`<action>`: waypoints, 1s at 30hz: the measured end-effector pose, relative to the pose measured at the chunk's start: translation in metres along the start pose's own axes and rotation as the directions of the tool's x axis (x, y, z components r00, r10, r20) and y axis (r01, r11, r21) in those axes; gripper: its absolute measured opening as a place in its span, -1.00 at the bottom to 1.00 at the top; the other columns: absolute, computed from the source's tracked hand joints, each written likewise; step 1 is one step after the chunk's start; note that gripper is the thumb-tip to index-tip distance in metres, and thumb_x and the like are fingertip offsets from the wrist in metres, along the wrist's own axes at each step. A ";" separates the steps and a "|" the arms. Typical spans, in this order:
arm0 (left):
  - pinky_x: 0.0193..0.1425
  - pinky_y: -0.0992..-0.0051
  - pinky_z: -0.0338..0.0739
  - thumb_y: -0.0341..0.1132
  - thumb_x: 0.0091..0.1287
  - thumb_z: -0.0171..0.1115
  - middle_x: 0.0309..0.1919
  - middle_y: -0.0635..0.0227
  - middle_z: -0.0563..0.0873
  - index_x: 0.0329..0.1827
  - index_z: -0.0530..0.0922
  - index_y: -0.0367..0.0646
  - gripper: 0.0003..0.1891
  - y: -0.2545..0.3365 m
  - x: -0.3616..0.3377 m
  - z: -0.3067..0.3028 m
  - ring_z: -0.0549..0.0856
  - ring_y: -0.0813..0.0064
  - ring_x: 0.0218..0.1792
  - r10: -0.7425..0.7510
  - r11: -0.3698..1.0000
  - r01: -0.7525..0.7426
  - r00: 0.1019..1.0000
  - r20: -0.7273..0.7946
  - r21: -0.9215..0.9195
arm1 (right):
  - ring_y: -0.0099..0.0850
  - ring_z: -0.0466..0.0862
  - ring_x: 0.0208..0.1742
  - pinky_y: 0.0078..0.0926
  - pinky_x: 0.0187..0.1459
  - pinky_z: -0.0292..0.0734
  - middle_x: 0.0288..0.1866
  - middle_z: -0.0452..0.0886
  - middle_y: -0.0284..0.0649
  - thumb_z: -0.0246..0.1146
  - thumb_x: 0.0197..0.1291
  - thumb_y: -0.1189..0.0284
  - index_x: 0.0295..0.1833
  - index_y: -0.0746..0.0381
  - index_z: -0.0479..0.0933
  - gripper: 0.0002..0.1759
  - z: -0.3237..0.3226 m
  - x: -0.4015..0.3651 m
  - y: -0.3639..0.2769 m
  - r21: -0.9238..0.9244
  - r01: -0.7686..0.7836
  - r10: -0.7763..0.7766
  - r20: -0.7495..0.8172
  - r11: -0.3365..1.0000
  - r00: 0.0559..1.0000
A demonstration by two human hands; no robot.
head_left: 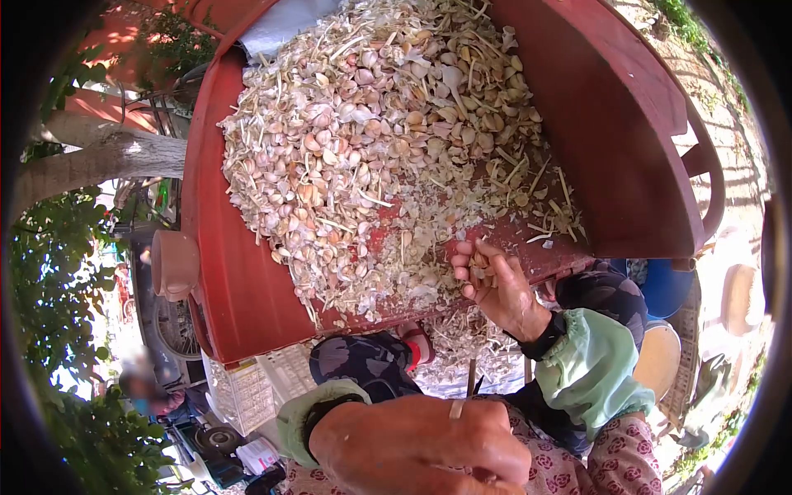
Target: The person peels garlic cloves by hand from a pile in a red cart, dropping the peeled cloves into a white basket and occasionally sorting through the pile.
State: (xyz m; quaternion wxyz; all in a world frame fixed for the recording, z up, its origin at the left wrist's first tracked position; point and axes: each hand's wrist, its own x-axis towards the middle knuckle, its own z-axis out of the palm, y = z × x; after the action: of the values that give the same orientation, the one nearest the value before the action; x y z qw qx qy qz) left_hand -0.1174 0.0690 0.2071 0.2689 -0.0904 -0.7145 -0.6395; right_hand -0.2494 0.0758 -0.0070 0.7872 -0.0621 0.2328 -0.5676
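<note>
My right hand point(505, 289) is palm up at the near edge of a red metal tray point(239, 318), its fingers curled round a few garlic cloves point(480, 266). Close to the camera, my left hand point(425, 437) is closed with its fingers bent down. Whatever those fingers hold is hidden from view; a ring-like band shows on one finger. A large heap of loose garlic cloves point(330, 165), mixed with dry skins and stalks, covers much of the tray. Skin scraps point(425, 247) lie scattered near my right hand.
The tray has a high red side wall point(594, 107) on the right. Below its near edge are a pile of garlic skins point(466, 334), a white plastic crate point(247, 396) and a blue container point(667, 287). A tree trunk point(107, 157) stands at left. A blurred person point(148, 392) is at lower left.
</note>
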 end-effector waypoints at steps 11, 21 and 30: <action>-0.51 0.47 0.43 -0.56 0.20 0.24 -0.31 -0.11 0.63 -0.29 0.58 -0.44 -0.91 0.022 -0.002 0.043 0.53 0.32 -0.51 0.218 0.968 -0.241 0.949 -0.229 -0.076 | -0.50 0.55 -0.15 -0.59 -0.24 0.49 -0.09 0.53 -0.25 -0.04 0.40 0.19 0.14 0.33 0.38 -0.56 0.010 -0.002 0.001 -0.044 -0.017 0.018 0.018 0.999 1.000; -0.37 0.51 0.49 -0.49 0.19 0.26 -0.27 0.23 0.62 -0.10 0.58 -0.20 -0.80 -0.065 -0.071 -0.004 0.62 0.41 -0.36 -0.225 0.523 0.727 0.621 -0.751 0.445 | -0.43 0.61 -0.06 -0.47 -0.18 0.54 -0.11 0.61 -0.25 -0.09 0.39 0.13 0.11 0.24 0.44 -0.55 0.020 -0.003 0.005 0.095 -0.235 0.235 0.008 0.967 0.972; -0.21 0.23 0.45 -0.28 0.08 0.33 -0.36 0.15 0.58 -0.21 0.59 -0.16 -0.76 -0.169 -0.130 -0.086 0.59 0.12 -0.29 -0.148 -0.104 0.931 0.334 -0.931 0.350 | -0.53 0.59 -0.20 -0.64 -0.39 0.44 -0.16 0.60 -0.29 0.00 0.35 0.25 0.02 0.22 0.44 -0.69 0.008 0.001 0.005 0.098 -0.149 0.148 0.020 0.984 0.989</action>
State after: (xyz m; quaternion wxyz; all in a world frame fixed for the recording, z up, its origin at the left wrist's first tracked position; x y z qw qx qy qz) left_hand -0.0647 -0.0138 -0.0007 0.1506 0.6537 -0.7330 -0.1129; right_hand -0.2408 0.0752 -0.0021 0.8310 -0.0088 0.2030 -0.5178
